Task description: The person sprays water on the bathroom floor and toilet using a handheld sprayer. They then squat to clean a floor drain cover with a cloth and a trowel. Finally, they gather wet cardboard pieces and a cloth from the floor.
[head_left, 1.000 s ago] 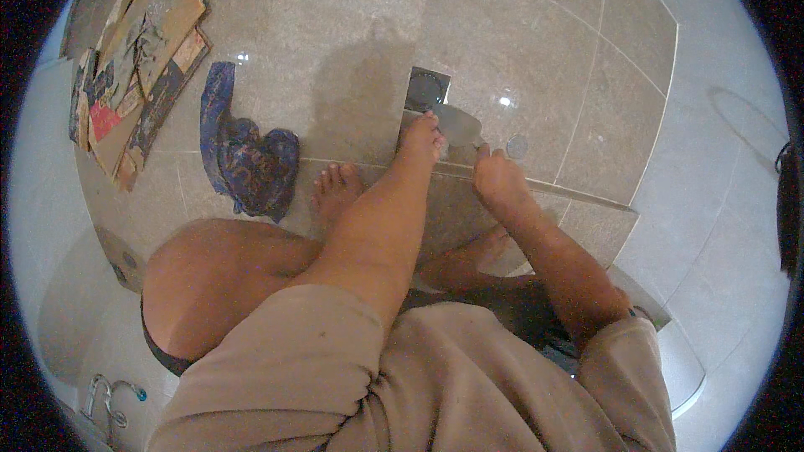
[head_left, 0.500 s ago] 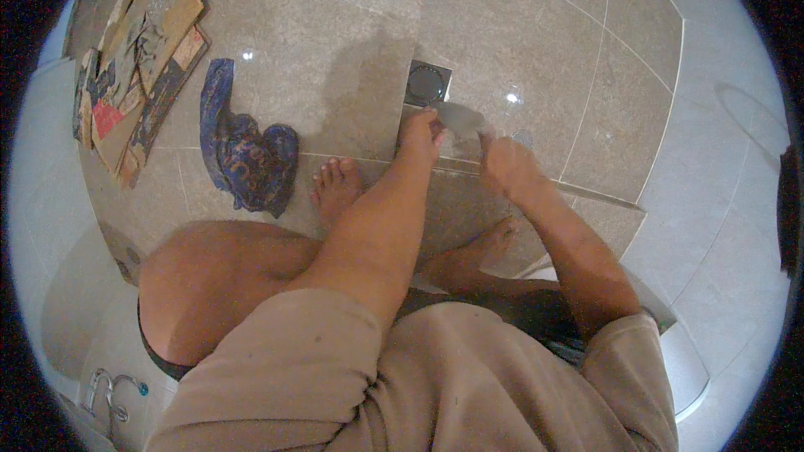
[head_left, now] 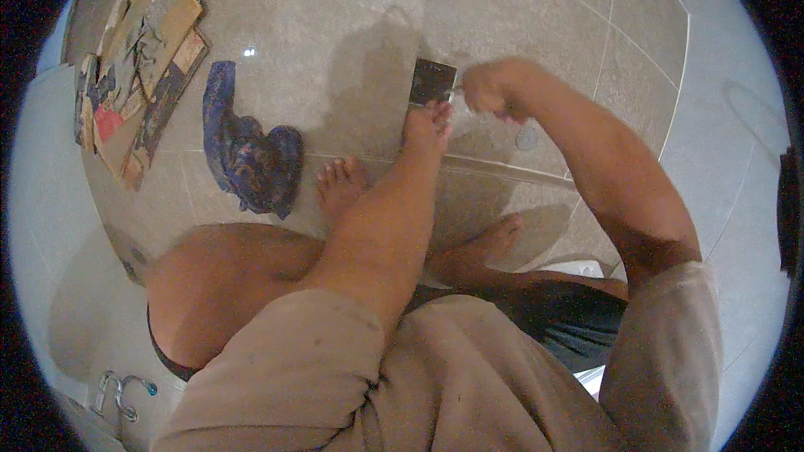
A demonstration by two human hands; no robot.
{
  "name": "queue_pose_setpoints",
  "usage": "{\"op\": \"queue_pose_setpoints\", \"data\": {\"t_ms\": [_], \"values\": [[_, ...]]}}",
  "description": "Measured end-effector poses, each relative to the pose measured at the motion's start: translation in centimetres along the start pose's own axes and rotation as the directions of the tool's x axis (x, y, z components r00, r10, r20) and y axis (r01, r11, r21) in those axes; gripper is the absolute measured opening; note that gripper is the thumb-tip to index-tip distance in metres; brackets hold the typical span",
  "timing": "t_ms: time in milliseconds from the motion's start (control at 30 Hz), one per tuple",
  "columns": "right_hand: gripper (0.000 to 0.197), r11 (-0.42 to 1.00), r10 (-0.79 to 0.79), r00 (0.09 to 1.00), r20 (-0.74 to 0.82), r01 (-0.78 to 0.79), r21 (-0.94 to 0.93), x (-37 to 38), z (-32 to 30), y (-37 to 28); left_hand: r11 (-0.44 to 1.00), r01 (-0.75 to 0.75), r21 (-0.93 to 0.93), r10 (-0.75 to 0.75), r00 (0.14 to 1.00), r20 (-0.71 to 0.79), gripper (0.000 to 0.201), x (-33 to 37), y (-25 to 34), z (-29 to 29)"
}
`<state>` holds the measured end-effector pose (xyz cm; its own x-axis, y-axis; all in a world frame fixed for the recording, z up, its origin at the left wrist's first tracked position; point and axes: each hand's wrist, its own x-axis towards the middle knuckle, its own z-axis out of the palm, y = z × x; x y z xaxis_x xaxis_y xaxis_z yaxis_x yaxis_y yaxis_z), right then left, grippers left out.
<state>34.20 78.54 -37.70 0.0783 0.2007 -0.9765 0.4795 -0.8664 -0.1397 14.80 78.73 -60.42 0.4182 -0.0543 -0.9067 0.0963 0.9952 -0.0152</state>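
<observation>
My left hand [head_left: 428, 124] is low over the tiles, fingers curled together at the near edge of a dark square floor drain [head_left: 433, 80]. Whatever those fingers pinch, if anything, is hidden. Just right of the drain, my right hand [head_left: 500, 88] is closed and somewhat blurred. A thin pale edge [head_left: 455, 93] shows between it and the drain, apparently the flat-bladed scraper seen in that hand a moment ago; its broad face no longer shows. A small round disc or mark [head_left: 527, 136] lies on the tile beneath my right hand.
A crumpled dark blue patterned cloth [head_left: 255, 159] lies left of my foot [head_left: 342, 187]. Beyond it are worn, torn boards [head_left: 146, 59] in a pile. A low tile step [head_left: 502, 174] crosses the floor near my hands. A metal tap [head_left: 117, 393] is at lower left.
My right hand has moved up and its elbow has swung outward. The scraper blade has turned from its broad side to a thin edge. My left hand stays by the drain.
</observation>
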Motion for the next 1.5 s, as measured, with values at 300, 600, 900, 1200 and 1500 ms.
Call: {"op": "queue_pose_setpoints", "data": {"t_ms": [300, 600, 900, 1200, 1500], "values": [[0.032, 0.999, -0.014, 0.93, -0.368, 0.025, 0.024, -3.0, 13.8, 4.7, 0.984, 0.048, 0.173, -0.008, 0.975, -0.223, 0.038, -0.3, -0.9, 1.6], [0.038, 0.64, 0.42, 0.596, -0.684, 0.34, 0.689, 5.7, 15.1, 12.6, -0.43, -0.198, 0.881, 0.488, 0.77, 0.412, 0.051, -2.7, -0.3, 5.1], [0.043, 0.856, 0.516, 0.023, -0.856, -0.035, 0.515, 13.2, 15.4, 12.7, -0.859, -0.018, 0.512, 0.319, 0.763, 0.562, 0.069, -3.7, 1.7, 5.5], [0.063, 0.989, -0.072, 0.32, -0.945, 0.144, -0.027, 16.5, 18.2, 6.2, -0.941, 0.037, 0.337, 0.242, 0.769, 0.592, 0.064, -2.8, 0.9, 5.0], [0.062, 0.971, -0.204, 0.273, -0.94, 0.181, -0.158, 16.8, 17.9, 8.0, -0.943, 0.03, 0.331, 0.242, 0.744, 0.622, 0.061, -2.0, 0.6, 3.6]]}}
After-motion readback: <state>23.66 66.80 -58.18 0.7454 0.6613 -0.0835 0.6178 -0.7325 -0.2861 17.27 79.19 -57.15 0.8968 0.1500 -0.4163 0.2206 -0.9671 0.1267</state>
